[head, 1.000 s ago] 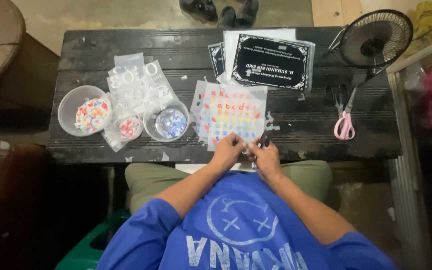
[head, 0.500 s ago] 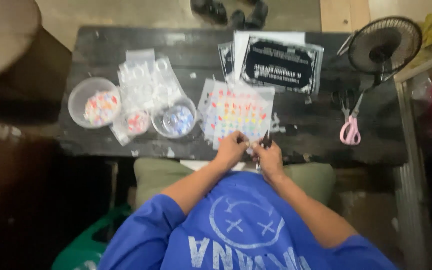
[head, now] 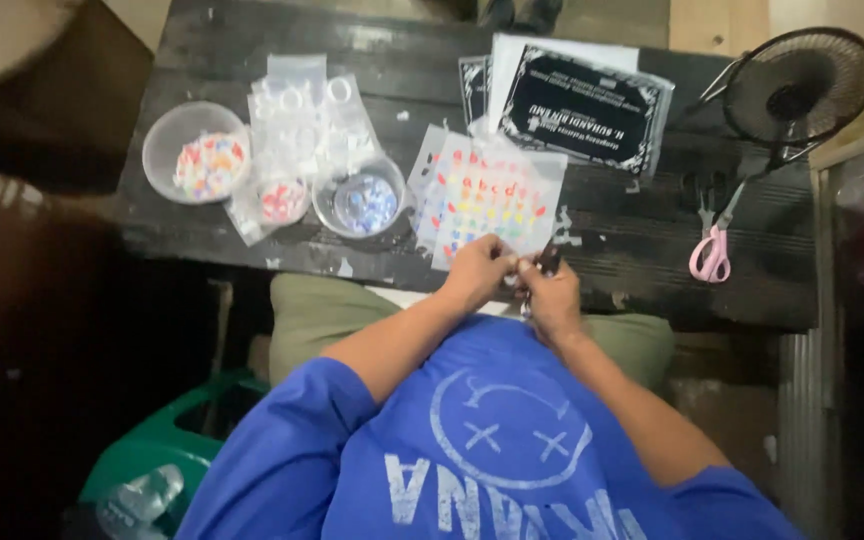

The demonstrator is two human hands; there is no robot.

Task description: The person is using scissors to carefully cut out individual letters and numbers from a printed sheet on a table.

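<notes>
- Left hand [head: 477, 272] and right hand [head: 552, 290] meet at near edge of dark counter [head: 652, 250], close to body, probably for fine control.
- Fingers of both hands pinched together on something small between them; too small and blurred to identify. A dark slim piece pokes up from the right hand's grip.
- Clear sheet of coloured pieces [head: 487, 195] lies flat just ahead of the hands, touching or nearly touching left-hand fingertips; rows face up, easy to pick from.
- Clear bowl with mixed coloured beads [head: 197, 155] sits far left; smaller clear bowl with bluish bits [head: 357, 200] nearer the sheet, likely keeping stock sorted and within reach.
- Pile of small clear bags [head: 302, 125] between the two bowls, one bag with red-pink bits at its near side.
- Black printed card [head: 587, 105] on white paper at back of counter, out of work zone.
- Pink-handled scissors [head: 712, 245] parked to the right, blades pointing away, well apart from the hands.
- Small black fan [head: 797, 85] at back right corner.
</notes>
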